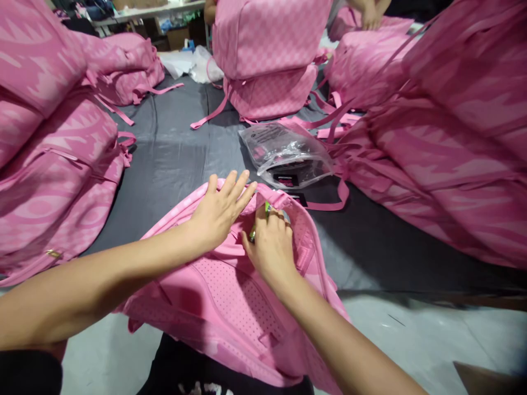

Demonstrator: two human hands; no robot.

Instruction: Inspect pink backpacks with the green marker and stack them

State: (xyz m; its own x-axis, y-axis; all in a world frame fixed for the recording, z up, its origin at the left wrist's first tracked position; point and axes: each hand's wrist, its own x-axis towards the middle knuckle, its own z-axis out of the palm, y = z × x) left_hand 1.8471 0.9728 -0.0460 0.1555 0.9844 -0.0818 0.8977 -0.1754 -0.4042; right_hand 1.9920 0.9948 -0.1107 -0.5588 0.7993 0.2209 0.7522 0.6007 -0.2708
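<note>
A pink backpack (239, 291) lies opened toward me at the table's near edge, its dotted lining showing. My left hand (220, 211) rests on the bag's far rim with its fingers spread. Inside the opening, my right hand (272, 241) is closed round a small green tool (252, 235), whose ends show above and beside the fingers; its exact kind is unclear. Just beyond the rim lies a clear plastic bag (288, 153) with small black and pink tags (285, 181) in it.
Pink patterned backpacks are piled at the left (53, 142) and right (448, 142). A checkered pink backpack (272, 49) stands at the back of the dark-covered table (173, 159). Another person's hands (371, 13) touch a pink bag at the back right.
</note>
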